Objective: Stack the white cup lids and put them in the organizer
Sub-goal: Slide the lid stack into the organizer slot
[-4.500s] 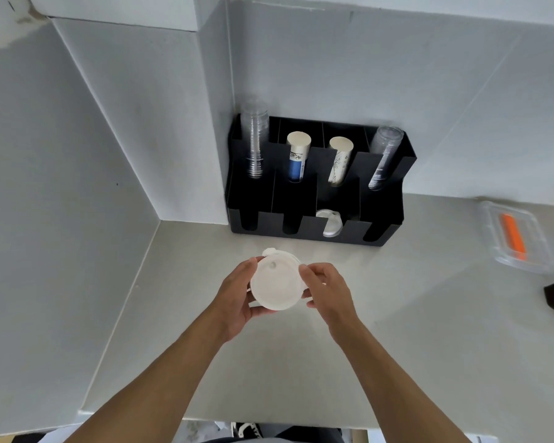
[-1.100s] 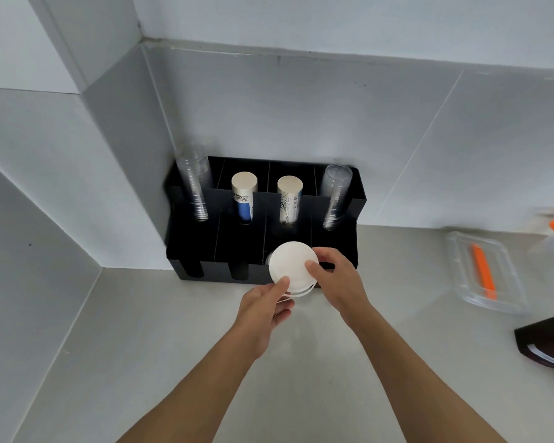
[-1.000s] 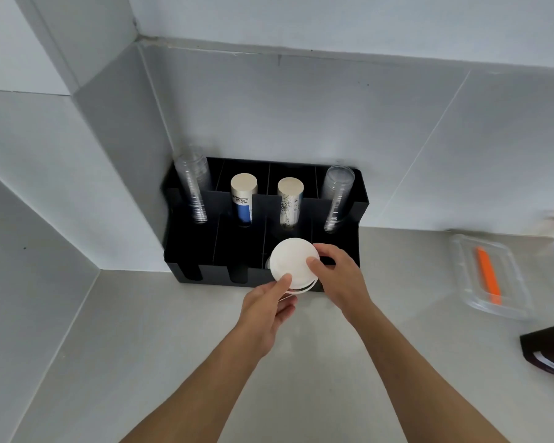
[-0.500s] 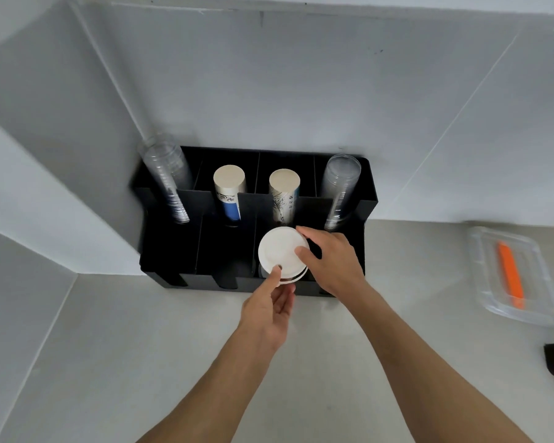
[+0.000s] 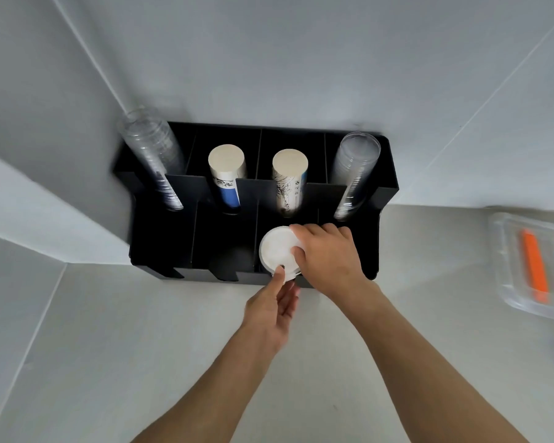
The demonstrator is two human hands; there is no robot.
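Lids, white round plastic ones (image 5: 277,252), sat stacked in the black four-slot organizer (image 5: 160,244), count unclear; right hand (image 5: 328,255) gripped them, left hand (image 5: 274,306) pinched the edge.

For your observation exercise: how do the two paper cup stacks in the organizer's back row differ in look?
The left paper cup stack shows a blue band below its dark print; the right paper cup stack shows only dark line print on pale paper. Both lean toward the camera in neighbouring back slots of the black organizer, flat round ends showing.
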